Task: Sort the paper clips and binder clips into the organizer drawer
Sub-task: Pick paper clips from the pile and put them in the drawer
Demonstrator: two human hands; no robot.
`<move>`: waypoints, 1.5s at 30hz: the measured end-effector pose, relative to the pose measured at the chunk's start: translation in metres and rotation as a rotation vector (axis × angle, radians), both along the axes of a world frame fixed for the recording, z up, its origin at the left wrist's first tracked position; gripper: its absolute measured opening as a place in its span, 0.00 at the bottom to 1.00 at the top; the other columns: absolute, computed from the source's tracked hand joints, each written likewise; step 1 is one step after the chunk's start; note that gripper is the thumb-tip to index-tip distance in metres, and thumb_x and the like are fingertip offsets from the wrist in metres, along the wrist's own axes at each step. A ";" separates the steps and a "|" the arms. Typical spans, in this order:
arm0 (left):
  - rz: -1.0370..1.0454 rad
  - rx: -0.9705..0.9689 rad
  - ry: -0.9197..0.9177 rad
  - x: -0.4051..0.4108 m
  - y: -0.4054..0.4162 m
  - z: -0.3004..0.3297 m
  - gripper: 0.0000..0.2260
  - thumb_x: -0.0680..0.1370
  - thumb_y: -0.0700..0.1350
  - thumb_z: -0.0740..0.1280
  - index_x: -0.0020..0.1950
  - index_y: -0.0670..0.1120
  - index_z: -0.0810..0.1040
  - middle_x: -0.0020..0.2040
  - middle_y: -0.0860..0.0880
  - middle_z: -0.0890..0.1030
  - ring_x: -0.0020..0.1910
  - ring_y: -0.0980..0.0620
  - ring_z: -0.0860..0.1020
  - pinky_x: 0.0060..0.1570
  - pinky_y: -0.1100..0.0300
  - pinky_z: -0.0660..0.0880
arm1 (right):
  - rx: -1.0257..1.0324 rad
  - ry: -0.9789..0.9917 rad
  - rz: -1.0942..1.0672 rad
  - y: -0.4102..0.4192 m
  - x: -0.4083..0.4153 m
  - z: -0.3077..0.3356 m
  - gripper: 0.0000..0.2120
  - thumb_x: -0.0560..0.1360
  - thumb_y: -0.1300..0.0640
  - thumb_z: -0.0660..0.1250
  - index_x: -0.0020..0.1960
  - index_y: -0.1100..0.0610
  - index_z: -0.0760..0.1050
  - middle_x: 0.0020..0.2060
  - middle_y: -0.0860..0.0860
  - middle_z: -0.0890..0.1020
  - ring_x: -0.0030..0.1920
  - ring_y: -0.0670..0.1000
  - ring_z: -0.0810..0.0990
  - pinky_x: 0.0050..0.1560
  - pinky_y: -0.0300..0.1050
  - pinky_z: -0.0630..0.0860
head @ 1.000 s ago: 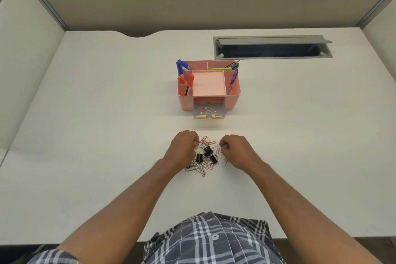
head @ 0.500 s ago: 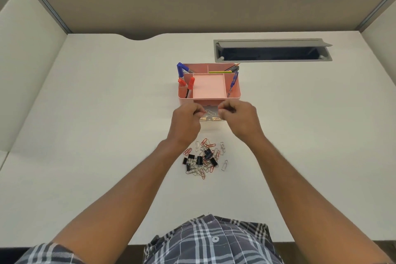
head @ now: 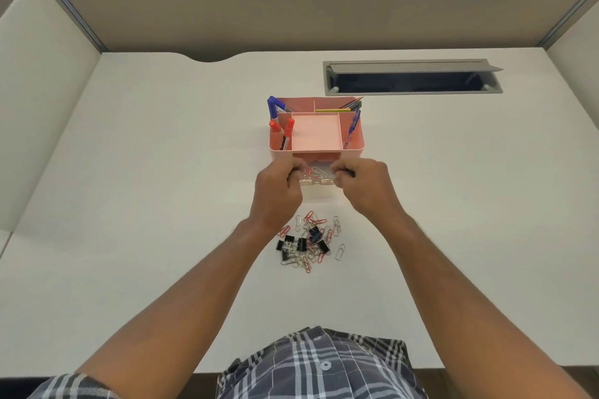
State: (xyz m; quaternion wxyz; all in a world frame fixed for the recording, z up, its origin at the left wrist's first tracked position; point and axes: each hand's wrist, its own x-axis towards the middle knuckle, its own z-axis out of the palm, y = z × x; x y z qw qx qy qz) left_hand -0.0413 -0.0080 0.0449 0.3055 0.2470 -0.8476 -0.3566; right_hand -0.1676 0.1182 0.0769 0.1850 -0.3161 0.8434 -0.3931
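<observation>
here, two hands (head: 324, 191), one drawer (head: 317, 175)

Bright, even overhead light; soft faint shadows on the counter (head: 162, 204). Wide-angle bending curves its edges; focus stays sharp.

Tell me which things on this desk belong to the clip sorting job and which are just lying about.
Part of the job:
pile of paper clips and binder clips
clear drawer
pink organizer
left hand
right hand

Just lying about:
markers
pens and pencils
cable hatch
</observation>
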 end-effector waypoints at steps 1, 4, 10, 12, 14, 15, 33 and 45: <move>0.009 0.008 0.005 0.008 0.004 -0.006 0.09 0.74 0.30 0.64 0.46 0.42 0.80 0.41 0.50 0.81 0.40 0.52 0.78 0.41 0.57 0.77 | 0.072 -0.020 0.002 0.006 0.000 -0.006 0.11 0.75 0.64 0.63 0.48 0.55 0.83 0.41 0.51 0.84 0.42 0.51 0.83 0.42 0.42 0.79; -0.017 0.049 -0.109 0.027 0.013 -0.031 0.09 0.75 0.31 0.65 0.49 0.42 0.80 0.45 0.48 0.82 0.44 0.52 0.79 0.46 0.54 0.78 | 0.432 0.007 0.102 0.023 0.003 -0.034 0.12 0.75 0.61 0.65 0.57 0.57 0.81 0.54 0.54 0.83 0.54 0.55 0.81 0.55 0.45 0.76; -0.238 0.024 -0.656 0.034 0.012 -0.061 0.22 0.78 0.38 0.66 0.71 0.50 0.72 0.56 0.46 0.72 0.56 0.48 0.72 0.53 0.58 0.72 | 0.590 0.063 0.217 0.032 0.031 -0.071 0.19 0.73 0.55 0.71 0.61 0.60 0.73 0.59 0.57 0.71 0.56 0.59 0.75 0.54 0.47 0.73; -0.299 -0.023 -0.673 0.031 0.010 -0.062 0.25 0.77 0.34 0.66 0.72 0.51 0.71 0.53 0.47 0.69 0.52 0.49 0.71 0.48 0.62 0.69 | 0.554 0.079 0.245 0.029 0.038 -0.076 0.21 0.73 0.55 0.72 0.62 0.60 0.73 0.59 0.56 0.70 0.56 0.58 0.75 0.56 0.48 0.74; -0.336 -0.035 -0.680 0.027 0.009 -0.061 0.26 0.76 0.31 0.65 0.71 0.51 0.73 0.51 0.48 0.67 0.48 0.51 0.69 0.47 0.65 0.67 | 0.531 0.108 0.274 0.025 0.043 -0.079 0.20 0.73 0.56 0.72 0.62 0.60 0.73 0.58 0.56 0.71 0.56 0.58 0.74 0.56 0.49 0.74; -0.348 -0.045 -0.682 0.025 0.008 -0.061 0.26 0.75 0.30 0.65 0.69 0.51 0.75 0.50 0.48 0.67 0.47 0.51 0.69 0.46 0.64 0.68 | 0.518 0.119 0.286 0.023 0.044 -0.080 0.18 0.73 0.57 0.71 0.62 0.60 0.74 0.57 0.56 0.71 0.56 0.58 0.74 0.55 0.49 0.74; -0.156 0.018 -0.662 0.019 0.010 -0.065 0.12 0.79 0.42 0.65 0.63 0.44 0.77 0.55 0.45 0.79 0.54 0.45 0.77 0.54 0.52 0.74 | 0.488 0.129 0.149 0.020 0.029 -0.085 0.07 0.76 0.59 0.63 0.51 0.60 0.78 0.49 0.57 0.78 0.50 0.59 0.77 0.45 0.45 0.71; -0.208 -0.053 -0.698 0.020 0.012 -0.064 0.14 0.75 0.33 0.64 0.58 0.44 0.79 0.50 0.45 0.77 0.51 0.45 0.75 0.44 0.59 0.69 | 0.359 0.192 0.257 0.005 0.040 -0.089 0.09 0.77 0.62 0.63 0.54 0.58 0.80 0.48 0.55 0.77 0.48 0.57 0.77 0.44 0.46 0.72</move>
